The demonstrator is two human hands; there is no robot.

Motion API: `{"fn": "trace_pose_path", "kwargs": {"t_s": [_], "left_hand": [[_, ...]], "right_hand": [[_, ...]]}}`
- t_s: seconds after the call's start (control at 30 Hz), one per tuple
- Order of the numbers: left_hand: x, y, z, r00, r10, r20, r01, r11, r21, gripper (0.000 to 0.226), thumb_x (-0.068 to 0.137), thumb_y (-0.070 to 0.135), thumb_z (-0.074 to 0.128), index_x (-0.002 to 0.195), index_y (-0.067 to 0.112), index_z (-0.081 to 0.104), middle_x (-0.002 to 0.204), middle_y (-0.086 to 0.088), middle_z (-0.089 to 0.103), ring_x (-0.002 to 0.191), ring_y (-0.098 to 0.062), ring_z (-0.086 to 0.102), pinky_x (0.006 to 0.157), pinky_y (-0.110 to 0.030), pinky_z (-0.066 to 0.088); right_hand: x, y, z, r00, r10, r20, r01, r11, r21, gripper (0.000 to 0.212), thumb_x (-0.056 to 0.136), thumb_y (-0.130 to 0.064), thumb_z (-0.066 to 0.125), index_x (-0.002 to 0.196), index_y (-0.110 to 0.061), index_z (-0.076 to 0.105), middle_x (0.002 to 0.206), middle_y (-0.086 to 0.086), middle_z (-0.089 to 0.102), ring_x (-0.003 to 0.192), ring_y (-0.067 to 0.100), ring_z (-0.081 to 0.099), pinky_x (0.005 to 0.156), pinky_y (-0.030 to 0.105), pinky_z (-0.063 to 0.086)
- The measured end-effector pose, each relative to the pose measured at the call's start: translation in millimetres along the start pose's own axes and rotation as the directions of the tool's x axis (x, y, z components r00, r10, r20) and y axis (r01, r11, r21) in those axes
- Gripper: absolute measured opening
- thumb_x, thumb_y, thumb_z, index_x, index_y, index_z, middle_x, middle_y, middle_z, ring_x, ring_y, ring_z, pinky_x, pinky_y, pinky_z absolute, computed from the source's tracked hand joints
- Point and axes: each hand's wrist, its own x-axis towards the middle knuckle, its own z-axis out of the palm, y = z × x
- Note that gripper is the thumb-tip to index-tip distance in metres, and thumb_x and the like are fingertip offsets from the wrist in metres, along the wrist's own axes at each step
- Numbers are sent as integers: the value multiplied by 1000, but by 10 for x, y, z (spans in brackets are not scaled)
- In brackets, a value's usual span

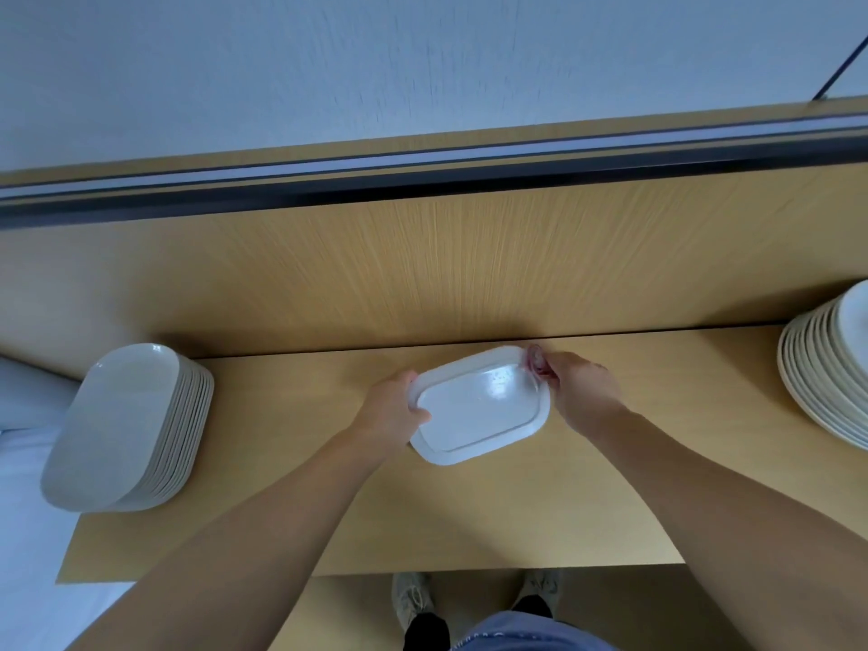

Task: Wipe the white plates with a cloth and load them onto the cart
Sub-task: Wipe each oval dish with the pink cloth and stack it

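Observation:
A white rectangular plate (479, 408) sits in the middle of the wooden table (291, 509), slightly tilted. My left hand (392, 408) grips its left rim, thumb over the edge. My right hand (580, 390) holds a small pinkish cloth (538, 361) bunched in its fingers against the plate's far right corner. A stack of several white rectangular plates (127, 425) stands at the table's left end. Another stack of white plates (826, 368) sits at the right edge of view.
A wooden back panel (469, 265) rises behind the table, topped by a dark rail (422, 180). A white surface (28, 509) lies to the left of the table. My feet (413, 599) show below the table's front edge.

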Motion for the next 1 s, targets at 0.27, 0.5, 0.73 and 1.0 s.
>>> {"fn": "trace_pose_path", "kwargs": {"t_s": [0.27, 0.5, 0.73, 1.0], "left_hand": [[65, -15, -107, 998, 42, 45, -42, 999, -4, 49, 82, 14, 70, 128, 19, 54, 119, 1, 61, 105, -19, 60, 87, -35, 52], [-107, -13, -11, 976, 86, 200, -100, 993, 59, 69, 86, 20, 68, 146, 30, 38, 121, 1, 46, 110, -14, 50, 89, -22, 40], [-173, -52, 29, 969, 99, 226, -112, 993, 46, 97, 63, 14, 87, 147, 20, 39, 142, 2, 42, 131, -15, 40, 108, -29, 36], [-257, -71, 123, 983, 75, 165, -88, 993, 72, 97, 65, 16, 87, 148, 22, 38, 140, 2, 45, 128, -14, 43, 106, -27, 38]], "right_hand": [[-129, -147, 30, 980, 3, -197, 31, 986, 166, 38, 79, 1, 63, 114, -12, 67, 97, 9, 71, 76, 35, 65, 60, 31, 48], [19, -233, -18, 993, -97, 65, 91, 992, 86, 47, 84, 1, 46, 122, -24, 61, 103, -1, 65, 87, 30, 61, 67, 34, 50], [-45, -190, 30, 996, -40, 73, 32, 993, 110, 39, 82, 3, 46, 111, -15, 66, 94, 4, 65, 85, 29, 58, 62, 30, 40], [-454, -248, 144, 994, 98, -38, -90, 979, 182, 55, 77, 7, 51, 125, -17, 64, 113, 5, 67, 96, 33, 62, 69, 27, 40]]}}
